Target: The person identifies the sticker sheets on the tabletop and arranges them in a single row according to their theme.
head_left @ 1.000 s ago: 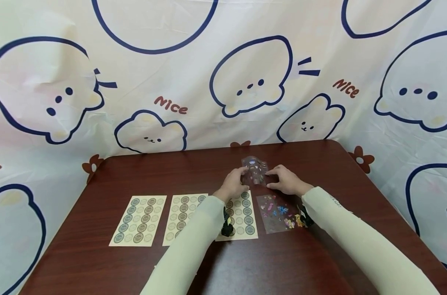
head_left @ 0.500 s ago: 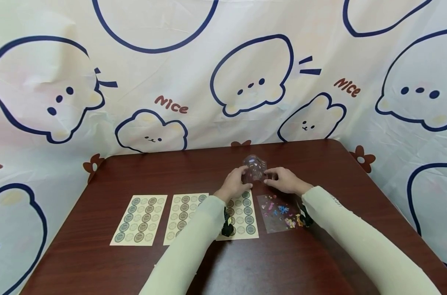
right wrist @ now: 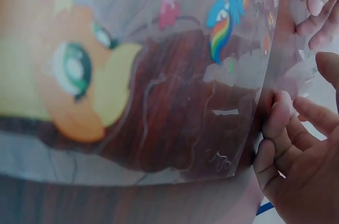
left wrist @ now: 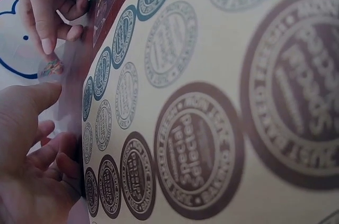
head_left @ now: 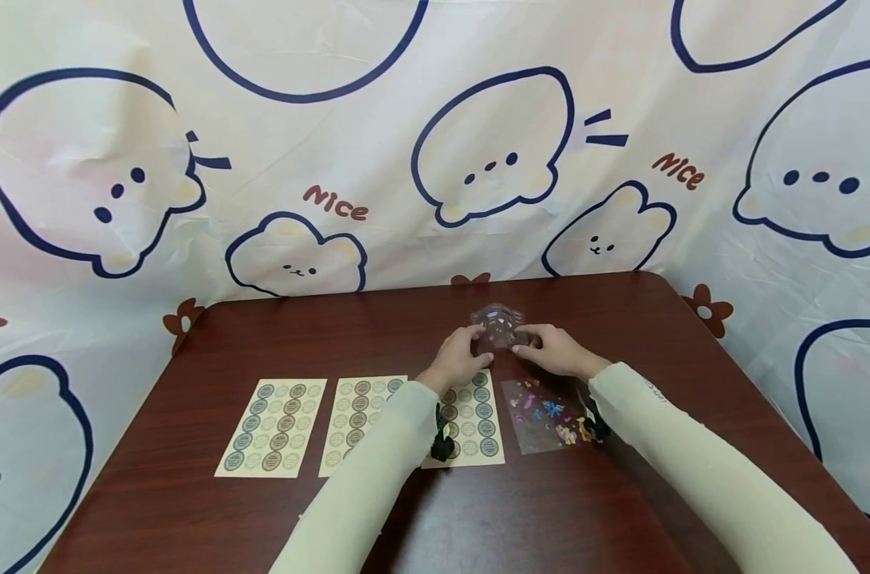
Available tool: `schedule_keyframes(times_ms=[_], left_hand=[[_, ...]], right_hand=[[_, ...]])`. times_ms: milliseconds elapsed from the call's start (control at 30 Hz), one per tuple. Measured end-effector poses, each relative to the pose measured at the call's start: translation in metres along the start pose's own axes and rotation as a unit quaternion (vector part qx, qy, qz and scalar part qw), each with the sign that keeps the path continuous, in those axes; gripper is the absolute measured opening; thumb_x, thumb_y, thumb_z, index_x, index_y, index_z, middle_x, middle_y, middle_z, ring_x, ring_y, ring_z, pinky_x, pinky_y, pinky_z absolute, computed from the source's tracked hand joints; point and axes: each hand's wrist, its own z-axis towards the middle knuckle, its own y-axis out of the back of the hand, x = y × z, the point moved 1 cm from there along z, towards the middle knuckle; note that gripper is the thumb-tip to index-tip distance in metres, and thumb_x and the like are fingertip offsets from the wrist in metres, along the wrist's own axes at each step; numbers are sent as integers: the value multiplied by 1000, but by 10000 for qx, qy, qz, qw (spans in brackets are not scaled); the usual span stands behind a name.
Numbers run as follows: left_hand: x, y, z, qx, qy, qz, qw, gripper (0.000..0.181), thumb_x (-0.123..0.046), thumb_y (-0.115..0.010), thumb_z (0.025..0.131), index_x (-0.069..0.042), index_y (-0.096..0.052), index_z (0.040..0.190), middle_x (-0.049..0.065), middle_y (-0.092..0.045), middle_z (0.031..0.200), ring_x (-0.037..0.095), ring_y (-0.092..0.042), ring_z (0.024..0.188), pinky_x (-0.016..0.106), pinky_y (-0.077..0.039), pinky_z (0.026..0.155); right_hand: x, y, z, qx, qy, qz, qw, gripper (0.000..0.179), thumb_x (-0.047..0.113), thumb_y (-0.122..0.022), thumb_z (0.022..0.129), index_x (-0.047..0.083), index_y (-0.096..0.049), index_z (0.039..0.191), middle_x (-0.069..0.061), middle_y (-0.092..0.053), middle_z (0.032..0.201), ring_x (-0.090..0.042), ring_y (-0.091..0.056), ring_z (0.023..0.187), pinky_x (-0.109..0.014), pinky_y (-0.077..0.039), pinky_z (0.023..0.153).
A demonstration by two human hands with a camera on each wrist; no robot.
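Note:
A small clear plastic sticker sheet [head_left: 500, 325] with tiny prints bows upward near the table's back edge. My left hand [head_left: 453, 359] pinches its left edge, and my right hand [head_left: 555, 351] grips the right edge. In the left wrist view, the film with a small multicoloured patch [left wrist: 53, 67] spans between the left thumb and the right hand's fingertips. Just in front of the hands, a cream sheet of round "Special Selected" labels [head_left: 466, 422] lies partly under the left sleeve. Beside it rests a clear sheet of colourful pony stickers [head_left: 542, 410], partly covered by the right wrist.
Two more cream label sheets lie flat to the left: one far left [head_left: 271, 428] and one in the middle [head_left: 352, 406], partly behind the left forearm. The brown wooden table [head_left: 212, 526] ends at a printed cloth backdrop [head_left: 391, 263].
The right hand has shifted slightly inward and curled its fingers more. The small clear sheet has flexed between the hands. The left hand stays nearly still.

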Motion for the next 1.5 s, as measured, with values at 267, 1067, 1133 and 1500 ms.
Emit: schedule_keyframes(times_ms=[267, 1067, 1133, 1500], left_hand=[[2, -1, -3, -83, -59, -67, 9999, 48, -28, -54, 105, -9, -48, 150, 12, -46, 153, 28, -44, 144, 46, -40, 116], [-2, -1, -2, -173, -51, -93, 9998, 40, -29, -55, 105, -9, -58, 139, 12, -48, 151, 29, -45, 142, 47, -39, 117], [-1, -1, -2, -149, -41, -77, 9999, 40, -29, -55, 105, -9, -58, 139, 12, -47, 152, 29, -44, 143, 47, -39, 117], [0, 2, -3, -10, -99, -96, 9999, 43, -28, -59, 102, -7, -57, 141, 14, -45, 153, 30, -45, 142, 47, -39, 116]], right_hand=[[2, -1, -3, -28, -20, 106, 9999, 55, 34, -60, 102, 4, -50, 146, -7, -64, 82, -15, -59, 69, -30, -50, 66], [-2, 6, 2, -270, -185, 1260, 9915, 62, 21, -57, 104, 1, -31, 155, -21, -65, 112, -17, -60, 68, -31, -50, 69], [-2, 6, 4, -245, -195, 1378, 9900, 61, 18, -58, 103, 1, -31, 155, -23, -64, 114, -17, -61, 71, -30, -50, 69], [-5, 10, 9, -154, -436, 2020, 9783, 62, 4, -61, 99, 2, -36, 155, -10, -70, 92, -14, -62, 75, -27, -52, 66]])
